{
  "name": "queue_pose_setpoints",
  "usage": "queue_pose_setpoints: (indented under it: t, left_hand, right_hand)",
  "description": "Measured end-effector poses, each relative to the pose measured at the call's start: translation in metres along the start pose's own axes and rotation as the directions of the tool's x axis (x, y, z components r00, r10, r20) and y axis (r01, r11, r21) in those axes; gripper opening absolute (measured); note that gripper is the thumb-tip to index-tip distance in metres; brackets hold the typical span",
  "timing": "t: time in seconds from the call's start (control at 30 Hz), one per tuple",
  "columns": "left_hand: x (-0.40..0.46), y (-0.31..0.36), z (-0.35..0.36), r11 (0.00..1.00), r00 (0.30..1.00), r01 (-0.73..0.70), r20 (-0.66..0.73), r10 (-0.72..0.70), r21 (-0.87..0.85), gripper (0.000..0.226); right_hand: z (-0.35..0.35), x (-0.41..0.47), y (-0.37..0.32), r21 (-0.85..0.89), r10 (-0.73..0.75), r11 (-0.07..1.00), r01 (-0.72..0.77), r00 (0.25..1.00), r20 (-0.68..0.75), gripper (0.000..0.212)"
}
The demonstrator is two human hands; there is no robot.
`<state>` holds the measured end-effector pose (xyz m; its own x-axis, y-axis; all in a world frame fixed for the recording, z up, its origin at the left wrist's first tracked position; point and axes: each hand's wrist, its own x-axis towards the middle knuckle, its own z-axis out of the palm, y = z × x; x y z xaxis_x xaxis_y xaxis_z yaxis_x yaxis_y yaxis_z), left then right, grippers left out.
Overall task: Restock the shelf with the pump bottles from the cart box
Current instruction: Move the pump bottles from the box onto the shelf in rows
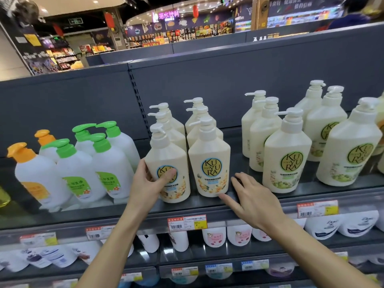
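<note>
Two rows of cream pump bottles with blue-ringed labels stand on the dark top shelf [207,206]. My left hand [148,183] grips the front bottle of the left row [169,163], thumb across its label, fingers round its left side. The front bottle of the right row [209,161] stands beside it, untouched. My right hand [252,199] hovers with straight, spread fingers just right of that bottle, over the shelf edge, holding nothing. The cart box is out of view.
Cream bottles with green labels [287,156] fill the shelf to the right. White bottles with green pumps [112,156] and orange pumps [35,173] stand to the left. Price tags [187,222] line the shelf edge; lower shelves hold more bottles.
</note>
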<state>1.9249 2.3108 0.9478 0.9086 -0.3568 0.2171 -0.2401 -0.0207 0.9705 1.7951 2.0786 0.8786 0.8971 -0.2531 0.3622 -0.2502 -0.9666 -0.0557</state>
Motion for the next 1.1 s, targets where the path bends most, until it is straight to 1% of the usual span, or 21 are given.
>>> queue_pose_setpoints:
  t: [0.1,0.2,0.4,0.53,0.67,0.77,0.83,0.9,1.03,1.1]
  left_hand:
    - [0.0,0.0,0.001,1.0,1.0,-0.001,0.002,0.001,-0.005,0.052]
    - [0.0,0.001,0.001,1.0,1.0,-0.004,-0.001,0.004,0.008,0.062]
    - [-0.001,-0.003,0.002,1.0,1.0,-0.004,-0.024,0.005,0.019,0.069]
    - [-0.004,-0.009,0.005,1.0,0.999,-0.026,-0.045,0.026,-0.017,0.067]
    - [-0.006,-0.013,0.012,0.997,0.994,-0.076,-0.083,0.075,-0.006,0.067]
    - [-0.007,-0.016,0.016,0.995,0.99,-0.098,-0.106,0.098,0.009,0.06]
    - [-0.01,-0.018,0.016,0.994,0.989,-0.09,-0.115,0.097,0.063,0.053]
    - [-0.012,-0.019,0.017,0.985,0.987,-0.086,-0.122,0.104,0.149,0.051]
    - [-0.014,-0.022,0.021,0.919,0.981,-0.033,-0.165,0.106,0.393,0.062]
    - [-0.02,-0.016,0.025,0.878,0.982,0.038,-0.181,0.056,0.478,0.063]
  right_hand:
    - [0.0,0.0,0.0,-0.004,-0.001,1.0,0.001,1.0,0.0,0.078]
    - [0.0,0.0,-0.001,-0.002,0.007,1.0,-0.007,1.0,0.01,0.079]
    - [-0.001,0.002,-0.003,-0.016,0.018,1.0,-0.017,0.999,0.031,0.077]
    - [-0.002,0.003,-0.004,-0.014,0.019,1.0,-0.018,0.999,0.037,0.075]
    - [-0.002,0.004,-0.004,-0.036,0.022,0.999,-0.02,0.999,0.039,0.077]
    - [-0.001,0.005,-0.004,-0.052,0.012,0.999,-0.01,0.999,0.036,0.076]
    - [-0.002,0.002,-0.004,-0.075,0.009,0.997,-0.007,0.999,0.035,0.073]
    - [-0.005,0.0,-0.003,-0.083,0.012,0.997,-0.006,0.998,0.069,0.072]
    - [-0.015,0.007,-0.006,-0.056,0.003,0.998,0.008,0.98,0.2,0.077]
    - [-0.023,0.006,-0.007,-0.035,-0.003,0.999,0.013,0.958,0.286,0.074]
